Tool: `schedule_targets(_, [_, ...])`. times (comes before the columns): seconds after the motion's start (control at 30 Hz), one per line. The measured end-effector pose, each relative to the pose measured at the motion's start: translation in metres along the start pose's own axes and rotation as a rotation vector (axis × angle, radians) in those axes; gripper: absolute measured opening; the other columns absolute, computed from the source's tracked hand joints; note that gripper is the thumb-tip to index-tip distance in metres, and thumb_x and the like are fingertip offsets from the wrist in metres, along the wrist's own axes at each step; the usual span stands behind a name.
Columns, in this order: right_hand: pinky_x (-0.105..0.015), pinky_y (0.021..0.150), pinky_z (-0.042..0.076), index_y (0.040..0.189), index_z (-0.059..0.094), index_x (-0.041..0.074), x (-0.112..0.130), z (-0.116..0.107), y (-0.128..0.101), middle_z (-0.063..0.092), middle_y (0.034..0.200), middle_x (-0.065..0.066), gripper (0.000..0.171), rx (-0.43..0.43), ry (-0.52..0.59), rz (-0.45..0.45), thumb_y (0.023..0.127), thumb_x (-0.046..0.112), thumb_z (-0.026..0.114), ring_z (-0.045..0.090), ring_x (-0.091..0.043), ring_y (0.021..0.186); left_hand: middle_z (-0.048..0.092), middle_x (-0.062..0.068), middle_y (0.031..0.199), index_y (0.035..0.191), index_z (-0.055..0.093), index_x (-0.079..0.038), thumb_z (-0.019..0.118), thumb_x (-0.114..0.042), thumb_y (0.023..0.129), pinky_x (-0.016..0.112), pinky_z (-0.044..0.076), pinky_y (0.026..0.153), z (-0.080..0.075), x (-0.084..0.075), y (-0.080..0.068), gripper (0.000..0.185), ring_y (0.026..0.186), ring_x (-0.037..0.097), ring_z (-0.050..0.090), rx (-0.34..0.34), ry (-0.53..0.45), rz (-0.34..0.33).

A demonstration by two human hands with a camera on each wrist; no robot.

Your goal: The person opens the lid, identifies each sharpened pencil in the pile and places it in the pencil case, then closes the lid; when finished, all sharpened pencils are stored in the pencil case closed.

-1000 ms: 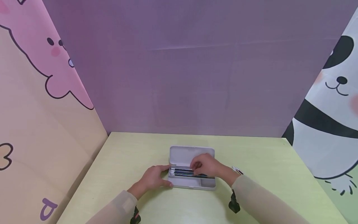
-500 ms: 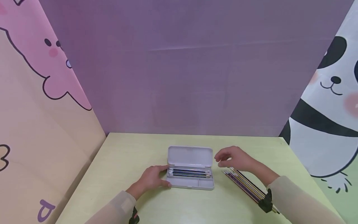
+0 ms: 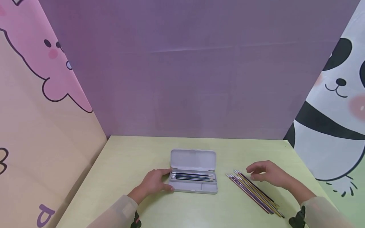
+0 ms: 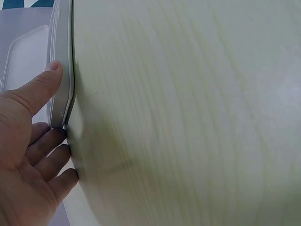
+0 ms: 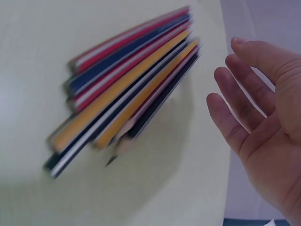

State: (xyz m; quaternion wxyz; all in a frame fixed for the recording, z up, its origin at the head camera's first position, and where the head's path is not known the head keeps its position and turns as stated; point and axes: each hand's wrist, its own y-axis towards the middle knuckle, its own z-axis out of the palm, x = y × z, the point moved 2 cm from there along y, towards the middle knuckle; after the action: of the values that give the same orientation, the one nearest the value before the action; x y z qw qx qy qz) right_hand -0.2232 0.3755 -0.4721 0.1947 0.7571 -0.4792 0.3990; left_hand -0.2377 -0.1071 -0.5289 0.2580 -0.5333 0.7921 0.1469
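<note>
- The right hand (image 3: 269,176) hovers with its grip apart, fingers relaxed and holding nothing, just above and beside the loose pencils (image 3: 253,193).
- The pencils lie in a tight row on the counter (image 3: 131,158). Their long axis runs diagonally, from the far end near the case toward the person's right side. The wrist view shows them (image 5: 127,89) just off the fingers (image 5: 240,122), apart from them.
- The right hand is nearer; the left hand (image 3: 154,183) is well apart from them.
- The left hand's grip steadies the left end of the open pencil case (image 3: 194,186), thumb (image 4: 40,84) on its rim, fingers against its end.
- The case's long compartment holds several pencils lying lengthwise; the lid (image 3: 193,160) stands open behind.
</note>
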Motion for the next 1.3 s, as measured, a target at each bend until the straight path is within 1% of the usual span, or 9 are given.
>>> schedule_targets(0.13, [-0.033,0.075,0.061,0.128,0.065,-0.005,-0.02,0.0,-0.006,0.068,0.124,-0.025,0.035,0.009,0.034,0.044,0.096,0.01,0.071,0.071,-0.018,0.101,0.061,0.011,0.146,0.147,0.058,-0.012,0.092,-0.044,0.073,0.055,0.047,0.111,0.0,0.0,0.0,0.087,0.136,0.037,0.055,-0.001,-0.002,-0.004])
schedule_targets(0.27, [-0.036,0.073,0.061,0.128,0.065,-0.005,-0.035,0.003,-0.009,0.069,0.121,-0.024,0.035,0.024,0.064,0.067,0.097,0.009,0.07,0.072,-0.016,0.098,0.061,0.011,0.146,0.147,0.058,-0.012,0.092,-0.043,0.073,0.055,0.047,0.11,0.0,0.001,0.0,0.087,0.135,0.037,0.056,-0.003,-0.003,0.003])
schedule_targets(0.43, [-0.031,0.074,0.06,0.126,0.066,-0.003,-0.042,0.006,-0.009,0.07,0.12,-0.022,0.033,0.028,0.066,0.063,0.096,0.01,0.071,0.07,-0.011,0.098,0.062,0.011,0.145,0.146,0.059,-0.013,0.091,-0.045,0.073,0.054,0.048,0.11,0.001,0.003,0.001,0.086,0.134,0.036,0.056,-0.005,0.006,0.009])
schedule_targets(0.6, [-0.027,0.076,0.06,0.123,0.067,-0.006,-0.045,0.009,-0.007,0.07,0.118,-0.024,0.03,0.026,0.067,0.034,0.094,0.003,0.07,0.071,-0.009,0.096,0.062,0.011,0.145,0.146,0.059,-0.013,0.091,-0.046,0.073,0.055,0.048,0.109,0.002,0.004,0.002,0.087,0.134,0.036,0.057,-0.003,0.007,0.008])
schedule_targets(0.77, [-0.027,0.075,0.061,0.119,0.069,-0.004,-0.046,0.012,-0.005,0.072,0.115,-0.021,0.027,0.007,0.025,0.032,0.093,-0.001,0.069,0.069,-0.008,0.095,0.062,0.011,0.145,0.146,0.059,-0.013,0.091,-0.047,0.073,0.055,0.048,0.109,0.002,0.006,0.002,0.087,0.134,0.036,0.057,-0.003,0.015,0.012])
schedule_targets(0.9, [-0.026,0.072,0.06,0.115,0.071,-0.001,-0.044,0.012,-0.004,0.073,0.108,-0.015,0.025,-0.023,-0.056,0.037,0.09,0.0,0.072,0.068,-0.008,0.089,0.062,0.011,0.145,0.146,0.059,-0.013,0.091,-0.047,0.073,0.055,0.048,0.109,0.002,0.006,0.002,0.087,0.134,0.037,0.057,-0.004,0.017,0.013])
schedule_targets(1.0, [-0.024,0.07,0.058,0.112,0.074,0.003,-0.045,0.013,-0.002,0.074,0.103,-0.008,0.024,-0.047,-0.118,0.06,0.088,0.004,0.075,0.066,-0.006,0.085,0.062,0.011,0.145,0.146,0.059,-0.013,0.091,-0.047,0.073,0.055,0.048,0.109,0.001,0.006,0.002,0.087,0.134,0.037,0.057,-0.004,0.014,0.011])
schedule_targets(1.13, [-0.023,0.069,0.058,0.111,0.075,0.005,-0.051,0.014,0.0,0.073,0.099,-0.005,0.024,-0.05,-0.133,0.085,0.087,0.004,0.076,0.066,-0.004,0.083,0.062,0.012,0.145,0.146,0.059,-0.013,0.091,-0.047,0.072,0.056,0.047,0.11,0.002,0.006,0.001,0.088,0.134,0.038,0.056,-0.002,0.0,0.006])
schedule_targets(1.3, [-0.023,0.069,0.058,0.111,0.075,0.004,-0.053,0.014,0.0,0.073,0.097,-0.004,0.024,-0.055,-0.145,0.067,0.086,0.004,0.076,0.066,-0.004,0.081,0.061,0.01,0.146,0.147,0.058,-0.014,0.091,-0.047,0.072,0.055,0.047,0.111,0.001,0.005,0.001,0.088,0.135,0.037,0.056,-0.005,-0.009,-0.006])
